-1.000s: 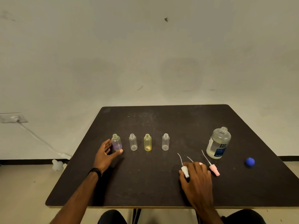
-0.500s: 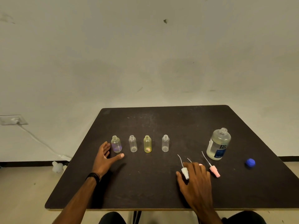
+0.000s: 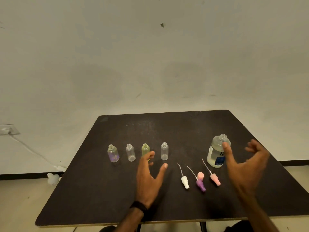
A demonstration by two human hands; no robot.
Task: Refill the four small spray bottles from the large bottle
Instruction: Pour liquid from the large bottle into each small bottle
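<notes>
Dark, matte, scuffed table (image 3: 100, 190) with rounded corners, set against a pale wall (image 3: 150, 56). At nine o'clock of the table's middle, a row of four small uncapped bottles of clear plastic, upright, threaded necks bare: purple-tinted bottle (image 3: 113, 153) with a faint violet pool at the bottom; just beside it toward three o'clock, colourless bottle (image 3: 130, 152), contents too faint to tell; next, yellow-green bottle (image 3: 145, 149), lower part hidden behind fingertips; last, second colourless bottle (image 3: 164, 151), standing apart and looking empty. Left hand (image 3: 147, 180) at six o'clock of the row, raised over the table, fingers spread and relaxed, gripping nothing, black band (image 3: 138, 205) on the wrist. Toward three o'clock from that hand, loose spray tops lying flat, each with a thin pale dip tube pointing to eleven o'clock: white top (image 3: 184, 180), purple top (image 3: 200, 185) touching a small round pink cap (image 3: 200, 175), then pink top (image 3: 215, 179). At one o'clock of the pink top, large bottle (image 3: 217, 152), rounded shoulders, clear plastic, uncapped, blue-and-white label, clear liquid filling the lower part. Right hand (image 3: 245, 166) at three o'clock of the large bottle, fingers loosely curved and spread, grasping nothing, thumb overlapping the bottle's outline; contact impossible to tell.
</notes>
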